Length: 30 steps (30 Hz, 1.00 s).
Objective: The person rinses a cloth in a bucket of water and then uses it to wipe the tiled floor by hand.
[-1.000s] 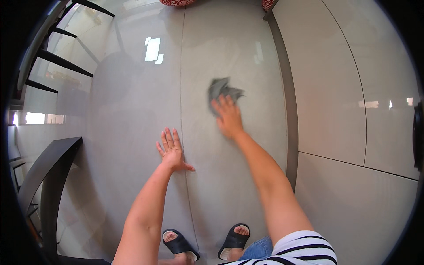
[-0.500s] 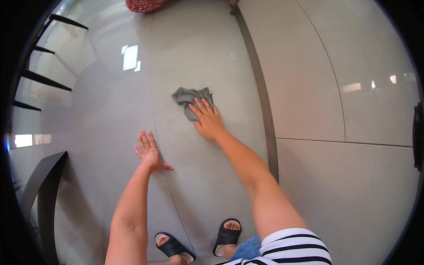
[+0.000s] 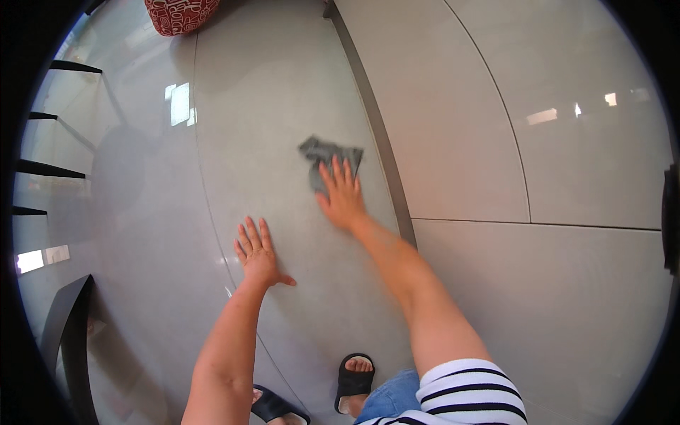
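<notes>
A crumpled grey cloth (image 3: 327, 157) lies on the pale, glossy tiled floor (image 3: 276, 106). My right hand (image 3: 343, 197) presses flat on its near part, fingers stretched out and slightly spread; the cloth sticks out beyond the fingertips and to the left. The cloth looks a little smeared by motion. To the left and nearer, my left hand (image 3: 261, 258) rests palm down on the bare floor, fingers spread and thumb pointing right, holding nothing. It is close to the right of a thin tile joint.
On the right a tiled wall (image 3: 467, 156) meets the floor along a dark skirting strip (image 3: 382, 134). A red patterned cushion-like thing (image 3: 183, 15) is at the far left. Black furniture legs (image 3: 53, 168) line the left side. My sandalled foot (image 3: 355, 379) is near the bottom.
My right hand and the cloth have shifted right, nearer the skirting. My left hand sits further right in view, across the tile joint. The whole view has moved somewhat, the wall now showing further left.
</notes>
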Each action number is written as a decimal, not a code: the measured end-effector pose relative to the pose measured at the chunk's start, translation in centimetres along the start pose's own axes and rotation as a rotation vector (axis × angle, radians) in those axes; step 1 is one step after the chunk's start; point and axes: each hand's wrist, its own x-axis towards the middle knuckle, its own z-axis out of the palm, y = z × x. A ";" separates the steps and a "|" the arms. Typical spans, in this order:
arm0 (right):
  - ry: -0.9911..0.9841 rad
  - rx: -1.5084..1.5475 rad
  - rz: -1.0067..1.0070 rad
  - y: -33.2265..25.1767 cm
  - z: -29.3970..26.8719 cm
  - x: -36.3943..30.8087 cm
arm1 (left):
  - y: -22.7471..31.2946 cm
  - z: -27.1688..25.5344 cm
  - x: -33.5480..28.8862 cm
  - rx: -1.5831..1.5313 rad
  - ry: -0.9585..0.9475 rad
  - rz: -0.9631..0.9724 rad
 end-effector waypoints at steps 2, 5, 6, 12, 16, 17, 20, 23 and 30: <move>-0.084 -0.037 0.074 3.5 -2.0 5.0 | 1.1 -0.3 0.4 -0.003 -0.027 -0.005; 0.003 0.053 0.230 4.9 -1.7 4.7 | 1.3 -0.7 0.3 0.001 -0.075 -0.038; 0.061 0.060 0.304 5.9 -1.5 3.2 | 1.8 -0.8 0.4 -0.001 -0.090 -0.037; 0.003 0.051 0.448 -0.5 2.1 -15.0 | -0.2 -1.3 -0.1 -0.037 -0.093 -0.091; 0.026 0.116 0.253 -1.1 1.0 -12.9 | 0.2 0.1 -0.1 -0.051 -0.052 -0.042; 0.043 0.083 0.216 0.2 0.3 -9.6 | 0.6 0.2 0.3 -0.056 -0.045 -0.025; 0.105 0.033 0.224 4.4 -1.5 -3.1 | 2.2 -0.6 0.3 -0.019 -0.051 -0.027; 0.117 0.139 0.413 3.7 -0.1 -6.6 | 0.8 -0.6 0.0 -0.004 -0.045 -0.049; 0.057 0.142 0.977 -4.8 4.4 -25.3 | 1.1 -0.9 -0.2 -0.017 -0.043 -0.027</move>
